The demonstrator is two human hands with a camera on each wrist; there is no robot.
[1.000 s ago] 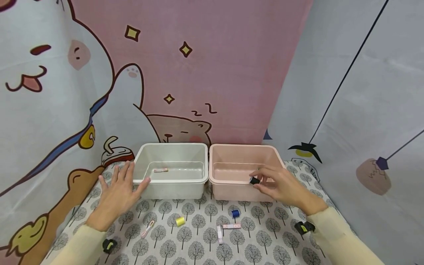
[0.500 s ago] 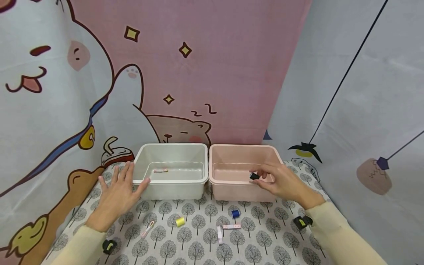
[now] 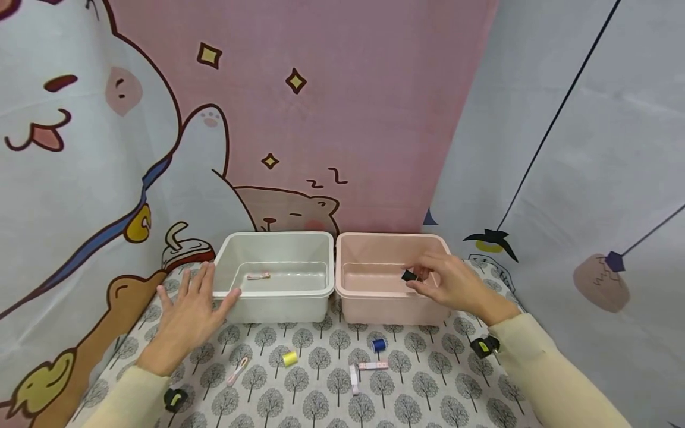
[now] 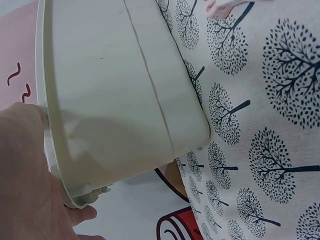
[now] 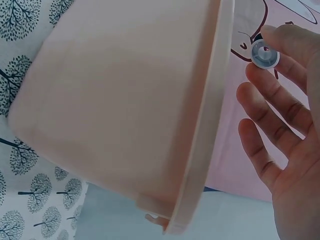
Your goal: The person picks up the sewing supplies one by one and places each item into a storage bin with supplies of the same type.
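Between thumb and fingertips my right hand (image 3: 455, 282) pinches a small black thread spool (image 3: 409, 276) over the pink bin (image 3: 393, 310). The right wrist view shows the spool's pale round end (image 5: 265, 54) toward the camera, above the bin's rim, with the other fingers loosely spread. My left hand (image 3: 192, 315) lies with fingers spread at the front left corner of the white bin (image 3: 280, 309), the thumb at its rim. Inside the white bin lies a small pinkish folded strip (image 3: 259, 276).
On the tree-print cloth (image 3: 299, 404) in front of the bins lie a yellow thread spool (image 3: 290, 358), a blue thread spool (image 3: 379, 345), a pinkish-white looped strip (image 3: 238, 371) and a folded measuring tape (image 3: 373, 365). A cartoon curtain (image 3: 364, 119) hangs behind.
My right hand has moved forward and slightly left with the black spool, from the pink bin's front rim to over its inside. The left hand has stayed at the white bin.
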